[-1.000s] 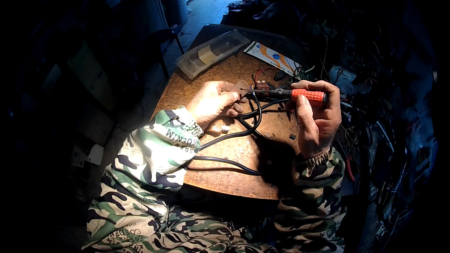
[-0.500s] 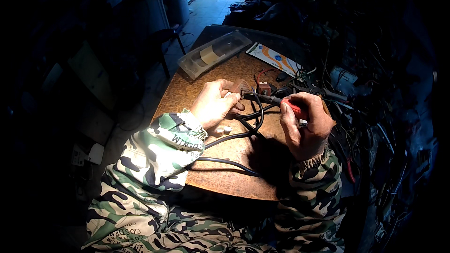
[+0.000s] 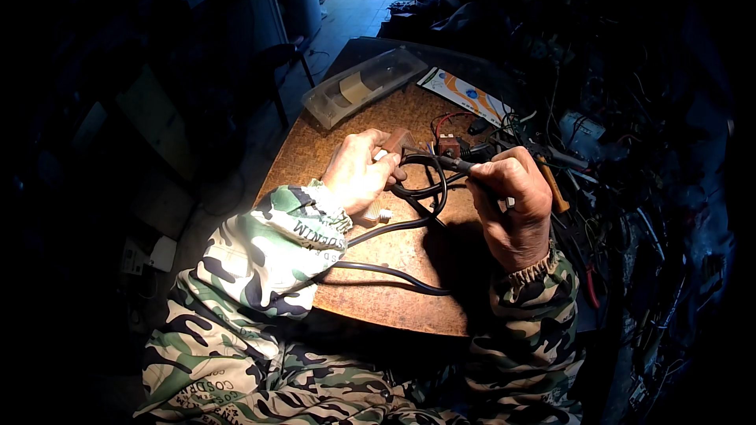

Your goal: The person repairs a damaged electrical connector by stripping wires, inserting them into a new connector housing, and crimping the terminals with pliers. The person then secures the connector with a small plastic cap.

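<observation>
My left hand is closed around a small brownish part; black cable loops beside and below it. My right hand grips the screwdriver, its handle now mostly hidden by my fingers, its dark shaft pointed at the part in my left hand. Just beyond the shaft lies a reddish-brown component with thin wires. A ribbed object with a metal threaded end lies under my left wrist.
On the wooden tabletop are a clear plastic tray and a printed card. An orange-handled tool, red-handled pliers and tangled wires crowd the right side. A dark stool stands beyond the left edge.
My right hand has moved down and left, turning over the red screwdriver handle so it is now covered. My left hand stays on the part, shifted slightly. The orange-handled tool has become visible.
</observation>
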Available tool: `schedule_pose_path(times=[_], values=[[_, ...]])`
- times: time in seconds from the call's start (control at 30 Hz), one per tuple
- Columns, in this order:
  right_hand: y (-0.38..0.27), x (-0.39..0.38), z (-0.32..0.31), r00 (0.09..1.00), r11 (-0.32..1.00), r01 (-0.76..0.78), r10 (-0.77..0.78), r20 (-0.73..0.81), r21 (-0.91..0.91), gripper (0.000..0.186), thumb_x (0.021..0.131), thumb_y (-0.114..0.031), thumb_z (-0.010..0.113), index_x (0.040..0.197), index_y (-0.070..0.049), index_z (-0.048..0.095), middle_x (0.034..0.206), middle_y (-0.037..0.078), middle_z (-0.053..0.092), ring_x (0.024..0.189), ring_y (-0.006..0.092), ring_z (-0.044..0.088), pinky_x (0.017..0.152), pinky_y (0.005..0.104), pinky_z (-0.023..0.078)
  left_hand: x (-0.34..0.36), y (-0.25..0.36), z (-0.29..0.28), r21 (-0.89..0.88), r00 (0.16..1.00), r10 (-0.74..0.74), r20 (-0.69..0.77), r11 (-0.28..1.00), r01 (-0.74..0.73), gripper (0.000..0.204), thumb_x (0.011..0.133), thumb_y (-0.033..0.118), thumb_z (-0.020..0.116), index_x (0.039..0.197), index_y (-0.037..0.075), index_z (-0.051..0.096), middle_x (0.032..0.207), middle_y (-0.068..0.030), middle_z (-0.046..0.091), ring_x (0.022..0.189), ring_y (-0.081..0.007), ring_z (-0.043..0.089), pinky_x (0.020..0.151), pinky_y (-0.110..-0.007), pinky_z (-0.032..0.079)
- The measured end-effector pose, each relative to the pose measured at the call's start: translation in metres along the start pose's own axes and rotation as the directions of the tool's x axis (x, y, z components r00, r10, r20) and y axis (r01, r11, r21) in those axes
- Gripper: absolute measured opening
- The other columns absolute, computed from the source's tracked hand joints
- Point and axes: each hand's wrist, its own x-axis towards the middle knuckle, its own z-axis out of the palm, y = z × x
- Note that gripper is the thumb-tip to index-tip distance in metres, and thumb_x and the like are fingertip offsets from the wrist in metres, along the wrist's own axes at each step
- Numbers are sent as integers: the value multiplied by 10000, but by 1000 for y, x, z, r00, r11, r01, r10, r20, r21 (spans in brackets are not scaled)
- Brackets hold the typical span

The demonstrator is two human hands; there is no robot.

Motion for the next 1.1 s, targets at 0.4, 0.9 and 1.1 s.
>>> schedule_pose_path(times=[0.4, 0.9, 1.1], values=[[-4, -9, 3, 958, 958, -277, 270, -94, -69, 156, 922, -102, 713, 922, 25, 623, 719, 54, 643, 644, 93, 603, 578, 231, 469, 5, -10, 6, 243, 998, 58, -10, 968, -53, 466, 841, -10, 669, 1261, -137, 513, 1004, -192, 710, 876, -188, 723, 764, -285, 583], [-13, -1, 3, 990, 987, -139, 136, -49, -76, 132, 870, -36, 717, 945, 14, 620, 792, 105, 590, 674, 204, 633, 592, 300, 501, -2, -4, 2, 167, 999, 42, 12, 985, -43, 409, 880, -69, 596, 1273, -136, 500, 995, -195, 706, 911, -213, 730, 773, -289, 591], [-11, -2, -7, 979, 975, -198, 201, 26, -98, 68, 898, -15, 688, 928, 16, 636, 887, 66, 625, 766, 124, 631, 653, 235, 491, -4, 2, 2, 224, 998, 49, 27, 973, -54, 418, 881, -61, 581, 1283, -129, 493, 998, -199, 704, 914, -220, 730, 778, -298, 592]])
